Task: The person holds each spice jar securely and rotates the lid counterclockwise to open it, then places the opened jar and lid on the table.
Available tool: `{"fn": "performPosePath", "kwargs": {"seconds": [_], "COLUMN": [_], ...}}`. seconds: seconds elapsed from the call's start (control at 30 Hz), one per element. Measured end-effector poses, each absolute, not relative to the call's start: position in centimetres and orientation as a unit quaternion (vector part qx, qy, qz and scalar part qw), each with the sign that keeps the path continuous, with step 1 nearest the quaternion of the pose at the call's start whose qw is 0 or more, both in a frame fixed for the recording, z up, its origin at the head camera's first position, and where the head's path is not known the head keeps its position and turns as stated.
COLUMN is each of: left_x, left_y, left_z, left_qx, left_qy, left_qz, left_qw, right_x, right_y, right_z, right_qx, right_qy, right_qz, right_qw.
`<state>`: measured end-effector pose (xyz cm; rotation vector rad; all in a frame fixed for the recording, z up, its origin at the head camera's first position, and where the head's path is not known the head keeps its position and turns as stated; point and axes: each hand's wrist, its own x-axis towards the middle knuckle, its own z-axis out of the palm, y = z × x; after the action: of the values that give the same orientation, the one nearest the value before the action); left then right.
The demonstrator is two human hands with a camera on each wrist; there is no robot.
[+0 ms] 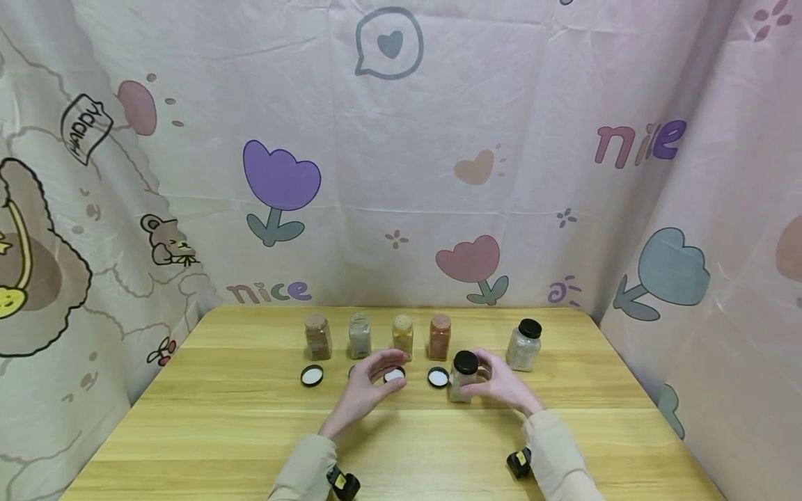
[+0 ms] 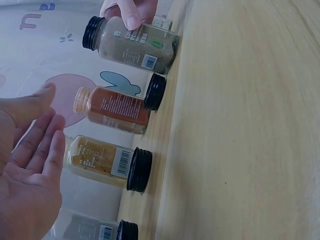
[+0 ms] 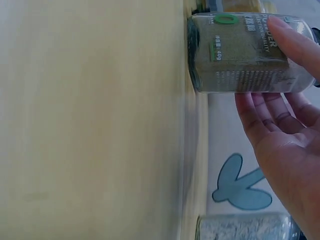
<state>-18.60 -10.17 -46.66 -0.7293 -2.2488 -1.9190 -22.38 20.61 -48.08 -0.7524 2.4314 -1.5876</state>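
Observation:
My right hand (image 1: pixel 501 383) grips a square glass spice jar (image 1: pixel 462 387) of grey-brown powder, its black lid on. In the right wrist view the thumb lies across the label of this powder jar (image 3: pixel 240 55), with the other fingers behind it. My left hand (image 1: pixel 366 390) is held over the table with fingers apart and nothing between them. In the left wrist view its palm (image 2: pixel 32 200) shows beside the uncapped yellow spice jar (image 2: pixel 97 157). Black lids with white insides lie before the uncapped jars, one lid (image 1: pixel 438 377) close to the held jar.
Uncapped jars stand in a row at the back: a brown one (image 1: pixel 318 337), a pale one (image 1: pixel 360 336) and a red-orange one (image 1: pixel 440 337). A capped jar of white contents (image 1: pixel 524 346) stands at the right. Another lid (image 1: pixel 311 376) lies at the left. A patterned curtain (image 1: pixel 401 153) hangs behind the table.

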Motion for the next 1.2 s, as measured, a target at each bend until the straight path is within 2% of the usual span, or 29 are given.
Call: {"fn": "performPosePath", "kwargs": {"seconds": [0.23,0.97,1.2], "left_x": [-18.6,-18.4,-18.4], "left_y": [-9.9,-9.5,-9.3], "left_z": [-46.8,-46.5,-46.8], "left_qx": [-0.246,-0.26,-0.269], "left_qy": [-0.735,-0.735,-0.741], "left_qz": [-0.626,-0.623,-0.613], "left_qw": [0.08,0.06,0.056], "right_x": [-21.8,-20.7,-20.6], "right_y": [19.1,13.1,13.0], "right_z": [-47.9,-47.8,-47.8], "right_qx": [-0.263,-0.299,-0.313], "right_qy": [0.792,0.779,0.801], "right_qz": [-0.544,-0.535,-0.494], "right_qw": [0.086,0.129,0.124]}}
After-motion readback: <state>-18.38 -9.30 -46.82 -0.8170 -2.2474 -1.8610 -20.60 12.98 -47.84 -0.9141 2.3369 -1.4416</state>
